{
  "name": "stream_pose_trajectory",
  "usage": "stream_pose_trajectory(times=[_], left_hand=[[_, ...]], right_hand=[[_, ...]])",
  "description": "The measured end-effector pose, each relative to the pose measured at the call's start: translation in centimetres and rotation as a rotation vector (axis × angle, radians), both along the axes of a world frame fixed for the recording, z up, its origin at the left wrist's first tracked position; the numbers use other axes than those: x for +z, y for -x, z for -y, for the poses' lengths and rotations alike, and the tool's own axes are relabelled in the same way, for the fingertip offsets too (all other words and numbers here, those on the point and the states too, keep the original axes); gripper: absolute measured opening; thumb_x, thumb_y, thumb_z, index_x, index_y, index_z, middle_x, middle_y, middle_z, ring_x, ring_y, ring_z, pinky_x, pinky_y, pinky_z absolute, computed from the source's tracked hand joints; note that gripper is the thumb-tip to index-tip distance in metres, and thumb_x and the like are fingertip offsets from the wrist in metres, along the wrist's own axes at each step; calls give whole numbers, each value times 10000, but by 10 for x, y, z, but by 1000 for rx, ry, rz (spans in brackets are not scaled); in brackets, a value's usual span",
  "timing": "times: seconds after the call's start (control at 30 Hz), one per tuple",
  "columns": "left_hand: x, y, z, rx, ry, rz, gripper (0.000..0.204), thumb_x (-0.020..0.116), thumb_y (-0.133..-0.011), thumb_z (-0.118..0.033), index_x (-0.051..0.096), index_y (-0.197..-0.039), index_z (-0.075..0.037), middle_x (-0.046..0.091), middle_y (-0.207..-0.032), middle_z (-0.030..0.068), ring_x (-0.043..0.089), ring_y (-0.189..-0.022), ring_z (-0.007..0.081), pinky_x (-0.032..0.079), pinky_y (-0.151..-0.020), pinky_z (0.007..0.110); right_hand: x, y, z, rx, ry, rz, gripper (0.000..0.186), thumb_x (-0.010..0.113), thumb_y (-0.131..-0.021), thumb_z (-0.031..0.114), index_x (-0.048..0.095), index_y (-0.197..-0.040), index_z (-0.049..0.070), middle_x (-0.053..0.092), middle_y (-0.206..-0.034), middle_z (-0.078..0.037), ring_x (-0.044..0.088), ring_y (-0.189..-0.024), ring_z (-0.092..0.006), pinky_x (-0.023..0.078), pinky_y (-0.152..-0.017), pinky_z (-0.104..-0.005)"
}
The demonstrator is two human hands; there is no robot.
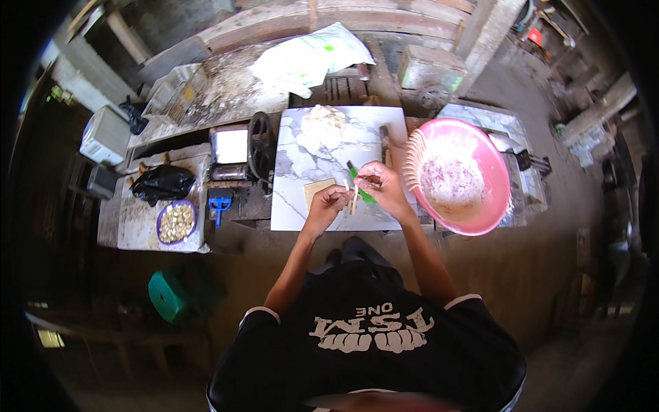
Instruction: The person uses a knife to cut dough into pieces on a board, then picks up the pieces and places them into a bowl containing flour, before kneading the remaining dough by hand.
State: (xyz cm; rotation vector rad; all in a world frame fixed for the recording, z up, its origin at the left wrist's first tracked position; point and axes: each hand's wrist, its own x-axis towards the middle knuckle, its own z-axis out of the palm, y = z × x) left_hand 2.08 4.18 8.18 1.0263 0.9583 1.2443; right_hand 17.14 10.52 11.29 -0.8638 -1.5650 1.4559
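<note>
Strip [354,200]: pale, thin, roughly upright between the two hands, over the near half of the board [288,209]. Left hand [328,206]: fingers curled, thumb and fingertips appear to pinch the strip. Right hand [382,187]: thumb and fingertips drawn together beside it; cannot tell whether they grip the strip or another small piece. Fingertip hold presumably chosen because the strip looks slender and easily squashed.

On board: tan square [316,187] by left hand; green tool [352,169] partly behind right hand, likely left there for easy reach; pale heap [324,126] at far edge, probably to leave working room nearer the body.

Right of board: pink basin [495,168] with a flour-dusted mass [449,182]. Curved pieces [414,159] line its left rim, perhaps spaced to avoid sticking.

Left of board: roller machine [232,172]; farther left, purple bowl [194,221] of pale chunks, beside a black bag [163,184].
</note>
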Motion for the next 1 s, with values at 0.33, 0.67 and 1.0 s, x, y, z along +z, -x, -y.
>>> stream_pose_trajectory(times=[0.33,0.67,1.0], left_hand=[[7,-44,4,-253,71,184,146,527,-813,-117,544,-936,-40,595,-796,26,531,-689,87,382,-628,211],[3,-42,-21,-131,166,48,247,567,-768,-41,552,-1011,2,596,-853,40,549,-755,96,450,-672,223],[8,-12,-67,-46,112,-343,198,570,-779,-82,590,-942,28,607,-787,32,522,-692,58,434,-625,197]], right_hand=[[10,-56,24,-322,-121,41,147,595,-714,-52,510,-822,-3,527,-777,-31,535,-732,-81,450,-657,-210],[14,-58,14,-501,12,-84,150,594,-708,-74,500,-798,1,543,-744,-41,553,-702,-96,467,-622,-211],[-34,-26,-9,-677,-3,-85,160,603,-698,-65,498,-802,-2,544,-742,-41,543,-701,-95,446,-625,-203]])
